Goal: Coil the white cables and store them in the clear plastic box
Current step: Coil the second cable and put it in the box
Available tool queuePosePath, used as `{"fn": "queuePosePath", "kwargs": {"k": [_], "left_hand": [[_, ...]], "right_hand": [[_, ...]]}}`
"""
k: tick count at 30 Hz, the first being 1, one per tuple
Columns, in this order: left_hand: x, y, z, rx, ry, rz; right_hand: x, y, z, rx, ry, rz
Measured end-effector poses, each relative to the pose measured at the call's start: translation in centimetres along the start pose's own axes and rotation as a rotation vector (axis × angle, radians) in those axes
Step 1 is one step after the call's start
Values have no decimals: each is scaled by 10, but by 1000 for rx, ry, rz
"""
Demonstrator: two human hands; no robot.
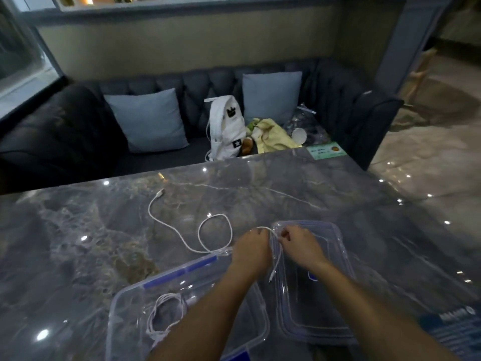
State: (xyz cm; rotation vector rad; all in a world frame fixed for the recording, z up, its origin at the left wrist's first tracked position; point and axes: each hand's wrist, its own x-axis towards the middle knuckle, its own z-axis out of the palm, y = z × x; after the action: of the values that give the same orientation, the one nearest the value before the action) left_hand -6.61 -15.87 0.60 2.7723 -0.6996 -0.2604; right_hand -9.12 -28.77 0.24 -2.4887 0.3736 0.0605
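A long white cable (166, 225) snakes across the grey marble table (78, 243), with a plug at its far end and one loop near my hands. My left hand (251, 247) and my right hand (299, 242) both pinch this cable close together; a short end hangs down between them. The clear plastic box (125, 303) with blue clips stands open at the near edge, under my left forearm. A coiled white cable (164, 316) lies inside it. The clear lid (335, 259) lies flat to the right, beneath my right hand.
A dark sofa (65, 131) with two grey cushions runs along the table's far side. On it sit a white backpack (226, 128), yellow cloth and plastic bags. A green card (326, 150) lies at the table's far right corner, a blue label at the near right.
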Motion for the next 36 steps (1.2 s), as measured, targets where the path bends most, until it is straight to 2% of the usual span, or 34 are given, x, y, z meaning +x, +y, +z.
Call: {"fn": "queuePosePath", "kwargs": {"k": [4,9,17,21,24,28,32,34,36], "left_hand": [[17,-7,11,146,-67,-7],[34,-10,15,263,-192,105],[51,-11,6,330,-136,165],[55,-15,-8,134,-52,104],[55,-18,-21,-61,20,22],[52,-22,-42,-396,56,26],[44,-27,-70,-922,32,-63],[41,-23,-79,-1115,136,-164],[39,-17,-87,-1319,266,-285]], "right_hand": [[8,12,11,-42,-51,51],[16,17,19,-44,-123,86],[30,23,6,83,-135,77],[31,14,2,406,-258,-30],[34,5,-1,591,-197,-32],[42,-5,-18,603,-16,-107],[51,-12,-43,595,156,-111],[51,-15,-51,443,246,-100],[45,-20,-55,382,408,-74]]}}
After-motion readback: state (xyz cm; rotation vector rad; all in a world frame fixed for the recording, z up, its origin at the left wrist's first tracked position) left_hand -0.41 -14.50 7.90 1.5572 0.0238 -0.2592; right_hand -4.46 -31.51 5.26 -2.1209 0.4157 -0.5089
